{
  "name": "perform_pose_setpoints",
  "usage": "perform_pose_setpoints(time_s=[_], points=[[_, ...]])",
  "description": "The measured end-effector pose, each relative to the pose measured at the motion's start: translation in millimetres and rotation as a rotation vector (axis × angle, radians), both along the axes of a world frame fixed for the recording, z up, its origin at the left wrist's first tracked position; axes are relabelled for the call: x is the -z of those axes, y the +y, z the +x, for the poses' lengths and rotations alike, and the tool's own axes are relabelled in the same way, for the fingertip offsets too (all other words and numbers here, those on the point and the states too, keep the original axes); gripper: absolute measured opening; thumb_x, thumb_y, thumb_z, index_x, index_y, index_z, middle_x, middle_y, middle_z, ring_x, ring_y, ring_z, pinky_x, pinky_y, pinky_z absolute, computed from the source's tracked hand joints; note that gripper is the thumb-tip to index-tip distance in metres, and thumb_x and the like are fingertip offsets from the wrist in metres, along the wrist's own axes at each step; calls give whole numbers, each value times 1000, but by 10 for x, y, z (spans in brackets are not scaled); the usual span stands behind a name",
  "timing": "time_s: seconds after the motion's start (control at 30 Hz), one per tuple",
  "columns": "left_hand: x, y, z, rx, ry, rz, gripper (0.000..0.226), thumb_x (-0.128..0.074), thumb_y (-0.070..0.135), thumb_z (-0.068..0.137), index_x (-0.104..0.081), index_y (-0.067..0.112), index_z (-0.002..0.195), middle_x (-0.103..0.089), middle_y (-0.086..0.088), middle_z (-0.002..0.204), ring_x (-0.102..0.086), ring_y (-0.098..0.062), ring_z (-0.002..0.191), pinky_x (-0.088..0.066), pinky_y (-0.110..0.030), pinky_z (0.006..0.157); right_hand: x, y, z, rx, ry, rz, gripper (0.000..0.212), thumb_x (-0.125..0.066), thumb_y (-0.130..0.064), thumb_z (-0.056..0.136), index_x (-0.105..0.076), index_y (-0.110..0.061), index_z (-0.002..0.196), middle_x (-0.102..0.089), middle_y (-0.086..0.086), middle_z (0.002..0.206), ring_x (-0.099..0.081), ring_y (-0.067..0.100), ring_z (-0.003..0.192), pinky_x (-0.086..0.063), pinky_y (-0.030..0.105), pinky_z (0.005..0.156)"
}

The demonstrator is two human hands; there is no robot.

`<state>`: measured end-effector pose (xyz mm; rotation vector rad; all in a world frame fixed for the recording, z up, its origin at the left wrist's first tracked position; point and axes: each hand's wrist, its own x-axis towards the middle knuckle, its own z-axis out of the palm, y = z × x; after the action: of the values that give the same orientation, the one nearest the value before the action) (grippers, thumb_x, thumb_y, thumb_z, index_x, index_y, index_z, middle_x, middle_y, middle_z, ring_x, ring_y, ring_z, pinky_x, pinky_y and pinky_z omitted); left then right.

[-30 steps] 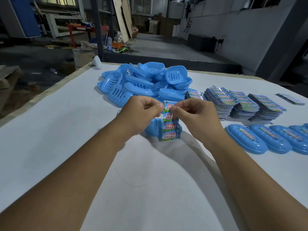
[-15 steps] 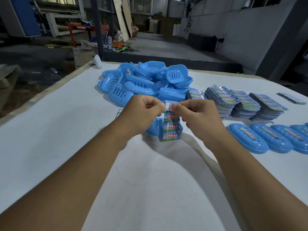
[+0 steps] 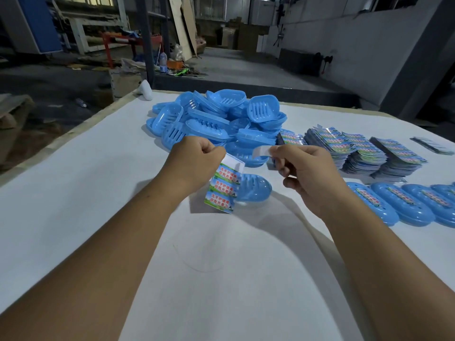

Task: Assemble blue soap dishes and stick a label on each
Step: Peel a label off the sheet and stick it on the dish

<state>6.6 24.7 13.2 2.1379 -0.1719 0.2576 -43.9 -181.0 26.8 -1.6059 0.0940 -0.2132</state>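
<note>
Soap-dish pile (image 3: 216,119) behind hands, label stacks (image 3: 357,148) right, on table (image 3: 73,193).

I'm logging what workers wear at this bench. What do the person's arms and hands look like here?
Both forearms are bare up to the frame edge, with no sleeves in view. The left hand and right hand have no gloves, rings, watch or wristband that I can see.

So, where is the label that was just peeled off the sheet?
In the head view, the peeled label is pinched in the right hand, just right of centre, above the open soap dish and apart from the label sheet in the left hand.
</note>
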Motion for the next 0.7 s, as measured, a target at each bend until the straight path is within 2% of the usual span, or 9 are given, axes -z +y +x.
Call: perform_pose_setpoints(time_s=[0.1,0.23,0.33,0.43,0.53,0.7], points=[[-30,70,26,-104,-20,120,37,-56,31,89,-45,17,57,-53,3,49,-58,-7,51,-37,-21,45,-11,-19,-1,2,16,37,17,-77,-25,74,-68,-18,61,-51,0,65,-41,11,54,-32,22,49],[-96,205,59,-257,-2,345,36,-50,36,93,-55,11,68,-64,-10,68,-64,-22,67,-51,-34,57,5,-9,3,25,40,10,18,-77,-22,77,-69,-19,62,-52,-4,61,-42,10,53,-31,22,47],[-106,347,101,-376,50,586,36,-44,42,96,-59,12,84,-61,-9,75,-56,-20,65,-34,-31,51,18,3,4,23,55,-27,26,-78,-24,78,-66,-22,54,-53,-6,59,-43,10,53,-32,21,45],[-85,457,140,-427,116,742,37,-42,43,98,-58,10,90,-57,-8,77,-52,-21,67,-34,-31,54,28,14,11,21,67,-61,30,-79,-25,78,-66,-23,51,-55,-7,60,-44,10,53,-33,20,43],[-49,497,164,-425,182,817,37,-46,44,99,-52,13,80,-59,-7,77,-54,-19,66,-34,-29,52,35,22,15,19,68,-64,28,-79,-25,78,-67,-23,53,-56,-6,62,-45,10,53,-34,21,43],[-38,507,144,-438,191,847,37,-56,45,96,-48,14,78,-59,-5,75,-53,-18,62,-31,-28,48,49,17,22,17,58,-66,26,-80,-25,78,-69,-22,55,-57,-5,62,-45,9,53,-34,20,42]])
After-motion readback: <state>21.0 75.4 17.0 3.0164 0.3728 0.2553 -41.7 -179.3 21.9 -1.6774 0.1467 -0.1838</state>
